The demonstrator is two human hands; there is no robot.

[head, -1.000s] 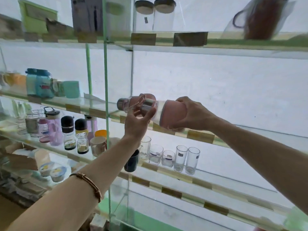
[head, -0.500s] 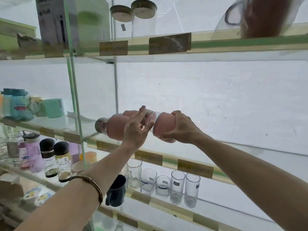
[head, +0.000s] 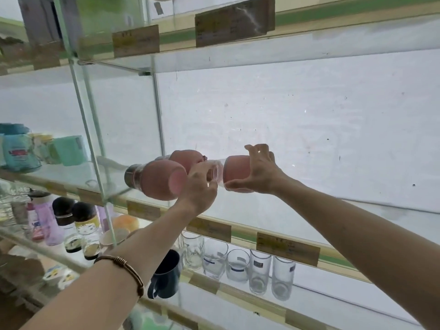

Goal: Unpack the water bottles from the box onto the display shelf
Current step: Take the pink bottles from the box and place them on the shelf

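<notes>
1. Head view: a glass display shelf against a white wall carries two pink water bottles lying on their sides.
2. The right hand wraps its grip round a third bottle; the left hand touches its neck, grip unclear.
3. Drinking glasses line the shelf below.

Both arms raised (fingers curled)
</notes>
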